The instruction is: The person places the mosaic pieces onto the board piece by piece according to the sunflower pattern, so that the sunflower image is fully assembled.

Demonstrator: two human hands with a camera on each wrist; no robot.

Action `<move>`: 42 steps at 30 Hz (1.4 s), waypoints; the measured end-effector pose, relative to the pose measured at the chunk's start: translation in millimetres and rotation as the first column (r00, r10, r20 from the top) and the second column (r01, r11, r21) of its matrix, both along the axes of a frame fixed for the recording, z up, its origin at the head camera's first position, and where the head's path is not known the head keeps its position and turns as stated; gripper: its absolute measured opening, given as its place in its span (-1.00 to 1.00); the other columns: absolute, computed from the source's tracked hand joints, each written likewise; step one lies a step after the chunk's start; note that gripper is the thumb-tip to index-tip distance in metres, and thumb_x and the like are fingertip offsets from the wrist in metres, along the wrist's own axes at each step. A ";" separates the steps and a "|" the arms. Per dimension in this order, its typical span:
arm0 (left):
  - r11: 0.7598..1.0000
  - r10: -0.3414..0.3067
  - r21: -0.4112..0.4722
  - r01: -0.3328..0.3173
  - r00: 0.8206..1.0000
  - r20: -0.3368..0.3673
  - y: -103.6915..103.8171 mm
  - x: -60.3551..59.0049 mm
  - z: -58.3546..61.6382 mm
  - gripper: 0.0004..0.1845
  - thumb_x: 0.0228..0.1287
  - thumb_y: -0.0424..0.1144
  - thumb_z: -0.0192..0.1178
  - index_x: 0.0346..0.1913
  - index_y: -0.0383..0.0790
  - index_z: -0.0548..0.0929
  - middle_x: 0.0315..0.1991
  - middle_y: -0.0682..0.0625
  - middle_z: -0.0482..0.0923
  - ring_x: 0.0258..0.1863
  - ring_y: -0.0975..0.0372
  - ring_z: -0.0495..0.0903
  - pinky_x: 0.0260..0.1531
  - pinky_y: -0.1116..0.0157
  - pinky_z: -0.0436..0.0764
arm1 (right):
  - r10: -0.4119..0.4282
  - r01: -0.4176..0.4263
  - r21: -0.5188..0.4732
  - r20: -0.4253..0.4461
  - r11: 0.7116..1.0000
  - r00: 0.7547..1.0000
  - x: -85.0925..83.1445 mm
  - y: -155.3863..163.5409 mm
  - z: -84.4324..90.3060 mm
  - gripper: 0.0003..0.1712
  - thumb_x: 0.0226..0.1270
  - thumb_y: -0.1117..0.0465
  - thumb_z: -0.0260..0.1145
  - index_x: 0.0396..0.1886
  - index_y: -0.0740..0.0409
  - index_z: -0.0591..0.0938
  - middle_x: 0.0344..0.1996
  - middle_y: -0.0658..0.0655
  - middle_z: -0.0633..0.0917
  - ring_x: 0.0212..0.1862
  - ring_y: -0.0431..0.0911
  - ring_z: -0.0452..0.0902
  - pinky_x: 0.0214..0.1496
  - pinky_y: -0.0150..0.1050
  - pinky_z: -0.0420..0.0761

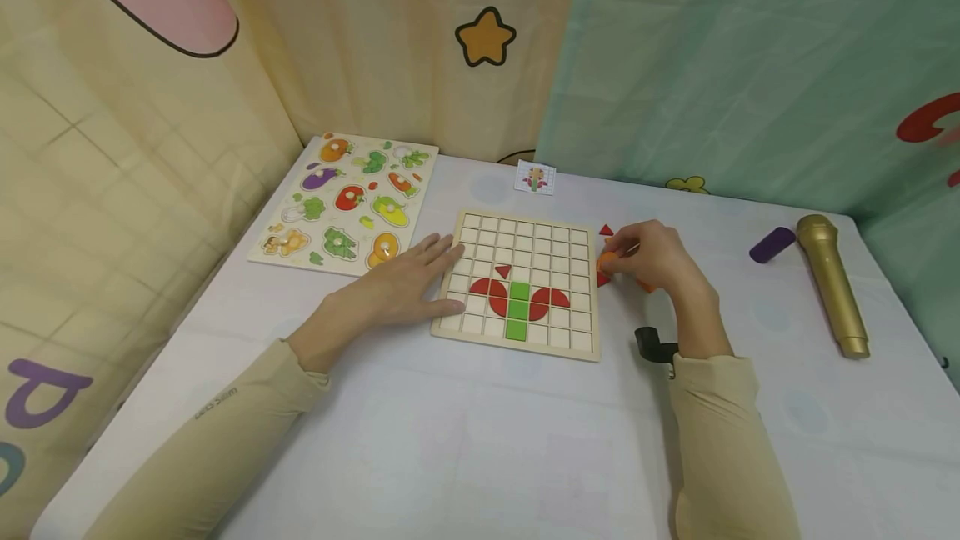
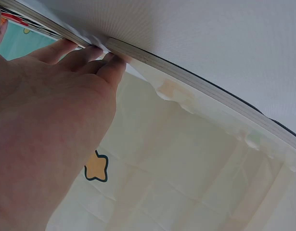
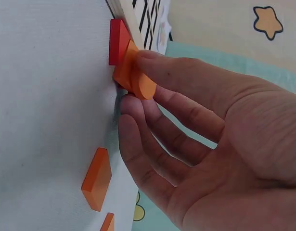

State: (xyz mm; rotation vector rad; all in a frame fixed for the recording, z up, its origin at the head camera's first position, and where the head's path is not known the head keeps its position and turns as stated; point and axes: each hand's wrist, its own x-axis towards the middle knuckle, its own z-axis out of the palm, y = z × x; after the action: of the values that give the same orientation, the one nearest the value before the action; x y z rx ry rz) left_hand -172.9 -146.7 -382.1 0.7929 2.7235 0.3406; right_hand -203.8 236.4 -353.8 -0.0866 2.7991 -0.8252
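Observation:
A wooden grid board (image 1: 561, 255) lies on the table. Three green squares (image 1: 518, 309) form a column on it, with red quarter-round pieces (image 1: 498, 302) at both sides and a small red triangle (image 1: 502, 272) above. My left hand (image 1: 397, 283) rests at the board's left edge, fingers extended. Just off the right edge, my right hand (image 1: 660, 255) pinches an orange round-edged block (image 3: 146, 86) between thumb and fingers. Another orange block lies right against it, beside a red block (image 3: 118, 42). An orange block (image 3: 97, 180) lies on the cloth below the fingers.
A vegetable puzzle board (image 1: 300, 227) lies at the back left. Behind the grid board is a small picture card (image 1: 536, 177). A purple cylinder (image 1: 772, 245) and a gold microphone (image 1: 834, 286) lie at the right. Curtains (image 1: 675, 65) hang along the table's back edge.

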 end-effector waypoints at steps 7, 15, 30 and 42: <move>1.000 -0.007 0.005 0.007 1.000 -0.001 0.4 0.3 0.5 0.04 0.45 0.38 0.13 0.73 -0.07 -0.03 0.75 -0.11 -0.15 0.73 -0.05 -0.18 0.67 -0.07 0.06 | -0.086 0.084 -0.029 -0.053 0.996 0.995 0.0 1.2 -3.3 -0.70 0.45 0.19 0.43 0.08 0.24 0.75 0.01 0.29 0.73 0.04 0.16 0.66 -0.11 -0.21 0.64; 1.000 -0.010 0.000 0.010 1.000 -0.009 0.2 -0.1 0.4 0.03 0.47 0.38 0.12 0.73 -0.08 -0.02 0.74 -0.12 -0.14 0.73 -0.06 -0.16 0.67 -0.06 0.05 | -0.085 0.086 -0.031 0.032 0.996 0.996 -1.5 -1.1 -0.1 -0.52 0.33 0.06 0.56 0.16 0.17 0.72 0.14 0.32 0.67 0.14 0.20 0.55 -0.10 -0.13 0.67; 1.000 -0.014 -0.006 0.014 1.000 -0.004 0.9 -0.7 1.7 0.04 0.46 0.38 0.12 0.73 -0.09 -0.03 0.75 -0.13 -0.15 0.73 -0.06 -0.17 0.67 -0.06 0.06 | 0.013 -0.012 -0.022 0.023 1.000 1.000 -4.7 4.3 -3.6 -0.66 0.36 0.19 0.53 0.09 0.14 0.77 0.09 0.27 0.68 0.18 0.20 0.60 -0.06 -0.12 0.70; 1.000 -0.018 -0.006 0.018 1.000 -0.010 -0.4 -2.1 -0.1 0.04 0.46 0.39 0.11 0.73 -0.09 -0.03 0.75 -0.13 -0.16 0.73 -0.05 -0.18 0.67 -0.05 0.04 | 0.009 -0.006 -0.062 0.050 0.998 0.999 -1.8 9.8 2.9 -0.58 0.30 0.13 0.58 0.11 0.15 0.74 -0.01 0.20 0.72 0.03 0.08 0.62 -0.10 -0.23 0.64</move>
State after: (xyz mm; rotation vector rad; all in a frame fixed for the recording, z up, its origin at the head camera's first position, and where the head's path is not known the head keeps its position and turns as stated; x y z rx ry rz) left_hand -175.0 -147.2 -382.2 0.8196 2.7231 0.3259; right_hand -205.6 246.2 -350.9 -0.0854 2.7249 -0.8998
